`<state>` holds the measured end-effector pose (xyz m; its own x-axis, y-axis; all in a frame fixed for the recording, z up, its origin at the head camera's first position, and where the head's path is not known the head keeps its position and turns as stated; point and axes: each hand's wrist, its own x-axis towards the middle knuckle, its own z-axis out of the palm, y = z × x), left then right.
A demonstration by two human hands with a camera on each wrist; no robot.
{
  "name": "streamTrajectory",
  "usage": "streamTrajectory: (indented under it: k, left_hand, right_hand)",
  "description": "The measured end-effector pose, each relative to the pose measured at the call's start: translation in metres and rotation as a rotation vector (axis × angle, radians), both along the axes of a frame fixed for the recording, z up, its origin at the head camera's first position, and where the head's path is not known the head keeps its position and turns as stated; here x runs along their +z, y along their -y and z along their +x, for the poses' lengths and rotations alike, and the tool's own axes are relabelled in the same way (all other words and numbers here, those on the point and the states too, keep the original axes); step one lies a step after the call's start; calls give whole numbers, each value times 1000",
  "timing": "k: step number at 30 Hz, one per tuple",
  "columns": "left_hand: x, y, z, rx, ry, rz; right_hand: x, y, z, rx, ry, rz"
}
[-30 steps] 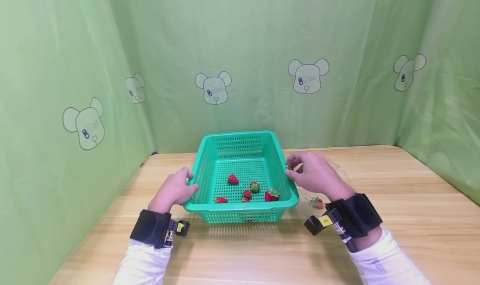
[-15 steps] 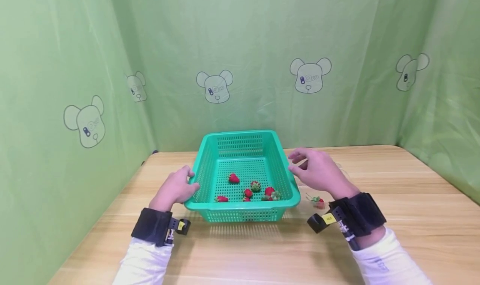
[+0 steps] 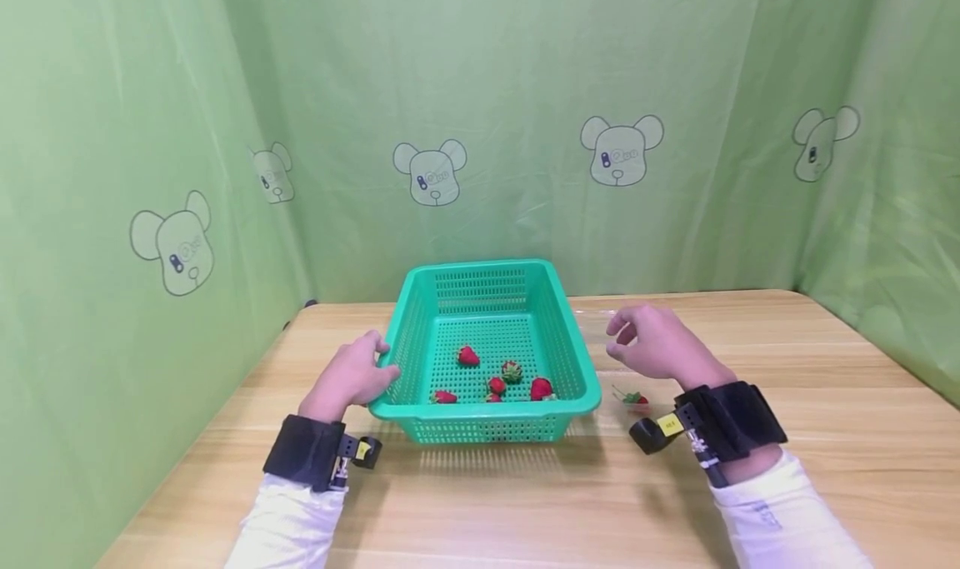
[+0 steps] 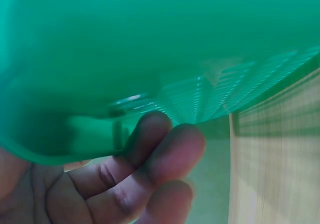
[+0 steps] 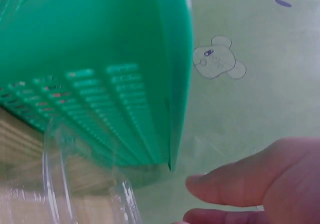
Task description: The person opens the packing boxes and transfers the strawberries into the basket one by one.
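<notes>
A green plastic basket (image 3: 480,411) with slotted sides stands mid-table. Inside it lie several strawberries (image 3: 468,356), mostly toward the near side. My left hand (image 3: 354,372) grips the basket's left rim; in the left wrist view its fingers (image 4: 172,151) curl beneath the edge. My right hand (image 3: 656,344) hovers to the right of the basket, apart from it, fingers loosely bent and holding nothing. Under that hand is a clear plastic container (image 5: 57,174), partly hidden, and a strawberry with a green stem (image 3: 634,398) shows at its near end.
The wooden table (image 3: 480,511) extends around the basket on all sides. A green curtain (image 3: 510,219) with printed bear heads hangs behind the table and along both sides.
My right hand has drawn back rightward from the basket's right rim. A strawberry in the basket's near right corner has shifted and turned. The left hand keeps its grip.
</notes>
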<state>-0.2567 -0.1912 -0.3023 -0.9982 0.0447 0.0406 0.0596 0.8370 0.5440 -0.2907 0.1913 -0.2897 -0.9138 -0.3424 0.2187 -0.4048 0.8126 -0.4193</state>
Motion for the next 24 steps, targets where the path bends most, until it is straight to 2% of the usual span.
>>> streamTrajectory:
  k: [8,16,24]
  left_hand:
    - [0,0,0,3,2,0]
    - [0,0,1,1,-9,-22]
    - [0,0,0,4,-5,-18]
  right_hand:
    - [-4,-7,-4,-23,109,64]
    - [-15,-18,-7,-28,305,104]
    - [-28,-21,-7,-55,426,56]
